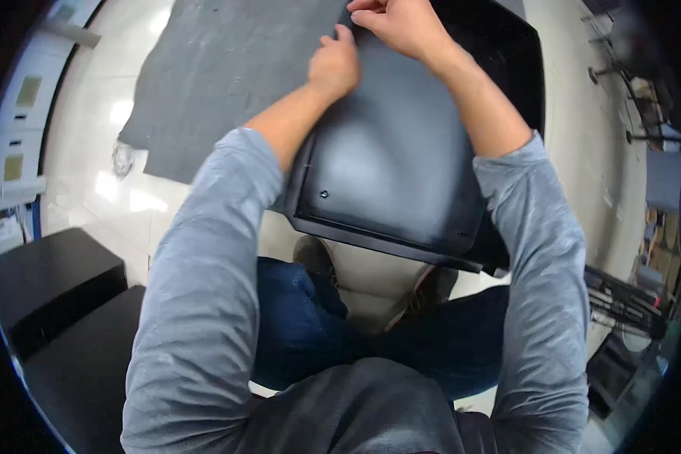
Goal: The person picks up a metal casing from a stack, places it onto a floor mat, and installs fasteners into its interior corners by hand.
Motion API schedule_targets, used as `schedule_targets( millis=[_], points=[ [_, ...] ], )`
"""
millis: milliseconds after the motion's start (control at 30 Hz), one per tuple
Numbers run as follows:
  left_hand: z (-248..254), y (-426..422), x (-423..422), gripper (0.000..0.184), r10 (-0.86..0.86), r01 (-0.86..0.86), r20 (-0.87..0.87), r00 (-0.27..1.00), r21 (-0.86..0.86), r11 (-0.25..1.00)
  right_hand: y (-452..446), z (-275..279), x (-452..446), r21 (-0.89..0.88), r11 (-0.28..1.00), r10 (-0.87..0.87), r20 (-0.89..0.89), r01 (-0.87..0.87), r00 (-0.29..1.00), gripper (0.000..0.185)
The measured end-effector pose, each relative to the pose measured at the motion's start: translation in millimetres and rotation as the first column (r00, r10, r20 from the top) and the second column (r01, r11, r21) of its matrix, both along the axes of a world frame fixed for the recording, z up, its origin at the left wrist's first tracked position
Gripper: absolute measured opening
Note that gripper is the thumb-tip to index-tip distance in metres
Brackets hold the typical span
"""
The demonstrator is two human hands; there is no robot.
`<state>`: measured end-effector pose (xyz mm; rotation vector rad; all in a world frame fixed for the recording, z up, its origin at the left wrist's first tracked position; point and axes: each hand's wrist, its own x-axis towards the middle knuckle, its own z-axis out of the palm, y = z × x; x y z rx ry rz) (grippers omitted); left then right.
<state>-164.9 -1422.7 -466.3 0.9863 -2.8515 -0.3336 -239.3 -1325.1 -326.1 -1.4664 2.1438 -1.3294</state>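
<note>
A black box-like metal case with a raised rim lies in front of my legs, its smooth inner panel facing up. My left hand is at the case's left edge toward the far end, fingers curled and slightly blurred; what they grip, if anything, is hidden. Farther up, my right hand reaches over the panel to the far left edge. Its fingers are pinched together, partly cut off by the top of the view, so I cannot make out what is in them. A small dark screw or hole shows in the panel's near left corner.
A worn grey mat lies under and left of the case on pale shiny floor tiles. Black box-shaped pieces stand at the lower left. Dark metal parts lie at the right. My shoes are just below the case.
</note>
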Motion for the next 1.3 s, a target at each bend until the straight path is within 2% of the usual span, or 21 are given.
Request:
schedule_targets(
  millis=[133, 233, 267, 300, 333, 367, 400, 433, 467, 500, 567, 667, 700, 733, 767, 900, 1067, 1200, 1233, 1267, 1300],
  points=[
    [-6, -13, -7, 0.06, -0.088, 0.09, 0.023, 0.996, -0.072, 0.993, 81, -44, -63, 0.473, 0.881, 0.153, -0.309, 0.012, 0.939, 0.041],
    [-7, -20, -12, 0.062, -0.121, 0.123, 0.029, 0.992, -0.074, 0.99, 157, -81, -73, 0.86, 0.499, 0.334, -0.3, 0.102, 0.894, 0.034],
    [13, 0, -4, 0.078, -0.023, 0.027, 0.066, 0.998, -0.055, 0.998, 188, -111, -80, 0.883, 0.46, 0.395, -0.293, 0.088, 0.871, 0.028],
    [-14, -24, -10, 0.064, -0.14, 0.142, 0.023, 0.99, -0.092, 0.986, 208, -120, -72, 0.957, 0.273, 0.168, -0.147, 0.097, 0.975, 0.026],
    [-8, -14, -7, 0.073, -0.105, 0.108, 0.034, 0.994, -0.078, 0.991, 230, -136, -68, 0.984, 0.176, 0.073, -0.013, 0.0, 0.997, 0.025],
    [4, -7, -1, 0.082, -0.072, 0.075, 0.046, 0.996, -0.067, 0.995, 250, -150, -60, 0.986, 0.168, 0.073, -0.007, -0.005, 0.997, 0.025],
    [8, -2, 1, 0.082, -0.081, 0.083, 0.034, 0.996, -0.08, 0.993, 279, -184, -58, 0.981, 0.194, 0.184, -0.046, 0.009, 0.982, 0.024],
    [10, -1, 1, 0.082, -0.087, 0.088, 0.022, 0.996, -0.09, 0.992, 305, -228, -60, 0.997, 0.079, 0.419, -0.02, -0.014, 0.908, 0.023],
    [10, -1, 1, 0.082, -0.089, 0.09, 0.007, 0.996, -0.102, 0.991, 319, -232, -54, 0.984, 0.122, 0.493, 0.05, -0.127, 0.869, 0.023],
    [9, -4, 0, 0.082, -0.092, 0.093, 0.011, 0.996, -0.109, 0.99, 326, -239, -42, 0.994, -0.018, 0.326, 0.11, -0.11, 0.939, 0.023],
    [3, -11, -2, 0.083, -0.097, 0.1, 0.026, 0.995, -0.12, 0.988, 329, -257, -24, 0.982, -0.157, 0.429, 0.163, -0.104, 0.889, 0.023],
    [-1, -14, -3, 0.086, -0.103, 0.105, 0.02, 0.994, -0.122, 0.987, 325, -257, -1, 0.988, -0.079, 0.446, 0.155, -0.134, 0.881, 0.023],
    [-3, -18, -4, 0.079, -0.128, 0.129, 0.019, 0.992, -0.116, 0.985, 337, -264, -2, 0.815, 0.332, 0.405, 0.331, -0.475, 0.852, 0.02],
    [-8, -22, -5, 0.072, -0.154, 0.154, 0.013, 0.988, -0.111, 0.982, 363, -282, -5, 0.394, 0.663, 0.443, 0.479, -0.636, 0.758, 0.018],
    [-10, -25, -8, 0.065, -0.18, 0.179, 0.005, 0.984, -0.11, 0.978, 380, -304, -5, -0.143, 0.806, 0.548, 0.55, -0.575, 0.631, 0.016],
    [-12, -25, -11, 0.067, -0.119, 0.123, 0.041, 0.992, -0.12, 0.985, 425, -453, -14, -0.339, 0.601, 0.782, 0.438, -0.724, 0.445, 0.025],
    [10, -8, -6, 0.073, -0.084, 0.089, 0.097, 0.992, -0.044, 0.995, 420, -462, -15, -0.203, 0.756, 0.64, 0.428, -0.622, 0.638, 0.026],
    [-4, -17, -14, 0.075, -0.144, 0.165, 0.204, 0.968, -0.089, 0.982, 427, -446, 3, -0.065, 0.886, 0.446, 0.393, -0.46, 0.804, 0.028],
    [-5, -17, -15, 0.076, -0.123, 0.141, 0.196, 0.973, -0.077, 0.987, 409, -396, 19, 0.632, 0.741, 0.385, -0.124, -0.227, 0.915, 0.025],
    [-6, -17, -15, 0.077, -0.101, 0.116, 0.19, 0.977, -0.066, 0.991, 387, -338, 36, 0.917, 0.4, 0.609, -0.272, 0.008, 0.745, 0.023],
    [-4, -17, -15, 0.078, -0.084, 0.094, 0.182, 0.98, -0.046, 0.995, 379, -326, 39, 0.93, 0.366, 0.614, -0.265, 0.029, 0.743, 0.021]
  ],
)
